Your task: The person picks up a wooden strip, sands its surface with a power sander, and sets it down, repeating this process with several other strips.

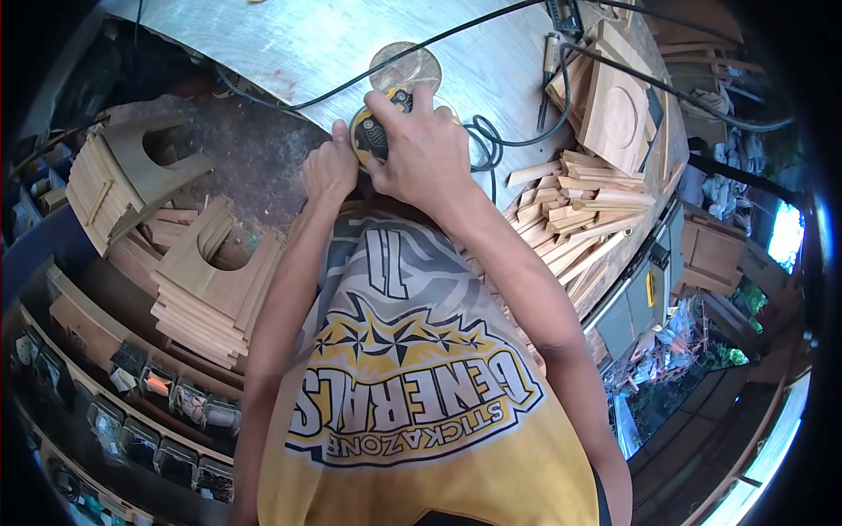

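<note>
At the near edge of the worktop (289, 54), the right hand (427, 151) has its grip wrapped over a yellow-and-black power tool (375, 135); the left hand (331, 168), nearly beside it, is curled, hold unclear. Just beyond lies a round disc (405, 67).

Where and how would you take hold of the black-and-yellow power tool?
Power tool: I'd make the rounded body the grip, palm over the top, fingers curled down. Come from the right, as the right hand does; the left hand crowds the left side. The compact, curved body looks easy to cup.
</note>
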A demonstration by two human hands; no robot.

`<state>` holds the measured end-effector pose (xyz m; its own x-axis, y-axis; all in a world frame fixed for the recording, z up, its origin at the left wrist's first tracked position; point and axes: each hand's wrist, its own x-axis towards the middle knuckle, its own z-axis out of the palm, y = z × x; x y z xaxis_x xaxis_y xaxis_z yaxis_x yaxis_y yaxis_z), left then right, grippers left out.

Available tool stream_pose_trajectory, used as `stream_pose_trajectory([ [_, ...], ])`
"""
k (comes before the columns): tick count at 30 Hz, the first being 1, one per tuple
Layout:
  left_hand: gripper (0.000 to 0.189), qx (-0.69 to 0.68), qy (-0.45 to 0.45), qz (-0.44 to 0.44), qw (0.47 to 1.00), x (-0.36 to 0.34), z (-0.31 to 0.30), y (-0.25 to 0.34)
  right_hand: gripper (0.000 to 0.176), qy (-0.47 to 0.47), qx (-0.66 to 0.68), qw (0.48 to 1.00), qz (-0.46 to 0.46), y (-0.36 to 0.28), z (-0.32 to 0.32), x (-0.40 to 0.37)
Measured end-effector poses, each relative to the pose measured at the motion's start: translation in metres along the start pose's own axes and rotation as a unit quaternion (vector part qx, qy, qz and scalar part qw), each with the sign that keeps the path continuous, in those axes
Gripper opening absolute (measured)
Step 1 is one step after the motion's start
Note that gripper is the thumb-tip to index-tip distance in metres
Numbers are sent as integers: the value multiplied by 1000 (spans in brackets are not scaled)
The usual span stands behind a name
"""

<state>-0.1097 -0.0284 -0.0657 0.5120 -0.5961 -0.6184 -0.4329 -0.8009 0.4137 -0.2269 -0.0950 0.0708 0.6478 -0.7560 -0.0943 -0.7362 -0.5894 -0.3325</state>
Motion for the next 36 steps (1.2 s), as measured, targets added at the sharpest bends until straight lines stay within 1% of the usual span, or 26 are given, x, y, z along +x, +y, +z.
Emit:
stream_pose_trajectory([
  [3,84,31,8,5,999,-6,-6,7,58,-16,-9,1000,9,7,-5,1],
  [4,84,30,10,4,999,-6,-6,6,62,-22,-22,999,24,7,-7,1],
  [7,81,45,15,24,999,-4,-4,1,64,-16,-29,999,42,18,-12,1],
  [9,81,55,38,31,997,-5,-4,-1,64,-29,-39,997,52,28,-17,0],
  [11,80,58,46,32,997,-5,-10,-9,62,-64,-51,994,76,44,-25,-3],
  [12,79,59,52,31,996,-6,-14,-15,63,-63,-49,992,98,53,-30,-4],
  [13,79,63,56,36,996,-10,-18,-20,63,-56,-46,992,100,67,-33,-4],
  [15,78,103,49,47,992,-25,-31,-33,61,-6,-43,993,114,101,-33,-2],
  [16,78,110,55,54,991,-32,-40,-41,61,4,-37,992,117,114,-34,2],
  [18,70,56,101,96,989,-53,-61,-59,62,20,-76,987,137,132,-34,6],
  [19,70,63,112,99,987,-68,-75,-58,63,43,-70,984,159,133,-36,9],
  [21,52,-89,102,161,978,-97,-104,-42,62,49,-57,983,166,141,-36,18],
  [23,38,-167,138,241,946,-107,-114,-32,63,66,-41,982,173,142,-34,25],
  [24,38,-215,118,254,936,-109,-119,-28,63,67,-37,980,181,142,-33,29],
  [25,38,-252,125,284,917,-108,-121,-22,63,82,-26,981,175,142,-32,33],
  [27,35,-306,107,331,886,-112,-132,-4,61,77,-34,980,182,138,-31,38],
  [29,31,-352,70,394,846,-117,-141,15,62,91,-27,979,182,127,-32,41],
  [30,31,-347,52,413,840,-121,-146,23,62,91,-32,978,186,125,-32,42],
  [31,34,-379,10,408,831,-125,-148,31,63,91,-38,976,193,124,-32,40],
  [33,26,-372,12,462,805,-132,-151,51,63,100,-35,974,198,123,-32,38],
  [36,26,-384,-16,486,785,-141,-157,77,63,101,-18,976,193,120,-30,34],
])
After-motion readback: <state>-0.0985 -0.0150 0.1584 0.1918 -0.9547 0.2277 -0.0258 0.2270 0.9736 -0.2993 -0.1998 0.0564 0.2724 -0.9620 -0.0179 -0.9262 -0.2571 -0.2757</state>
